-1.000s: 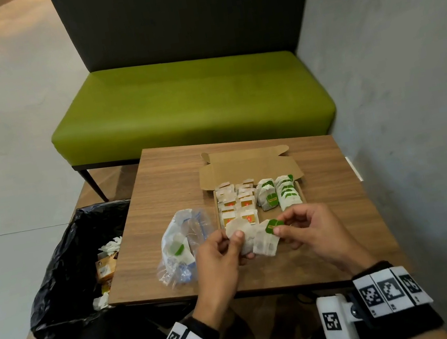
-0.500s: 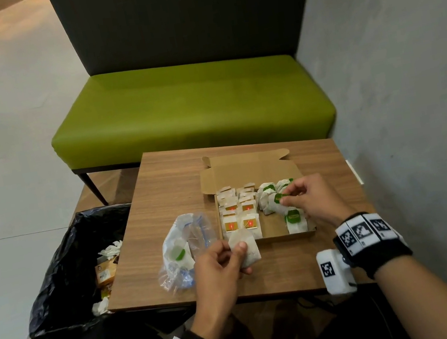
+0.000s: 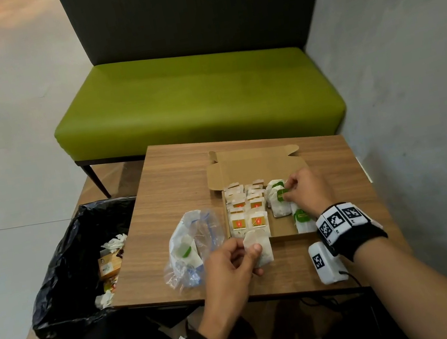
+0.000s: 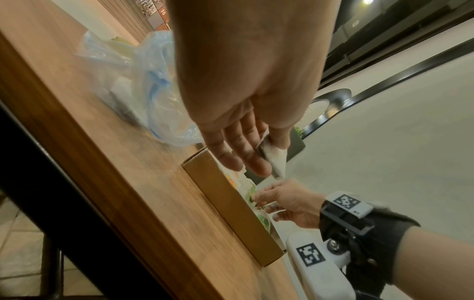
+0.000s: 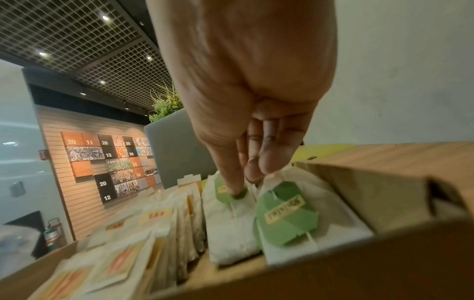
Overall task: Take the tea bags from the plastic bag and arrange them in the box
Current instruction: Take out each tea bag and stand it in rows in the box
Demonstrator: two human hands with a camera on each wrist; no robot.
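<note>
An open cardboard box (image 3: 284, 236) sits on the wooden table (image 3: 177, 183). Orange-tagged tea bags (image 3: 249, 214) stand in rows on its left side and green-tagged ones (image 3: 301, 220) lie on its right. My right hand (image 3: 288, 192) is inside the box and pinches a green-tagged tea bag (image 5: 225, 194) among the others. My left hand (image 3: 247, 249) holds a white tea bag (image 3: 263, 247) at the box's front edge. The clear plastic bag (image 3: 196, 242) lies left of the box, with a green-tagged bag inside.
A black bin bag (image 3: 79, 267) with litter stands at the table's left edge. A green bench (image 3: 196, 102) is behind the table and a grey wall (image 3: 408, 79) runs along the right. The box lid (image 3: 254, 168) lies open towards the bench.
My right hand left the left hand and carried a green-tagged tea bag into the box's right side. The left hand has stayed in front of the box with its tea bag.
</note>
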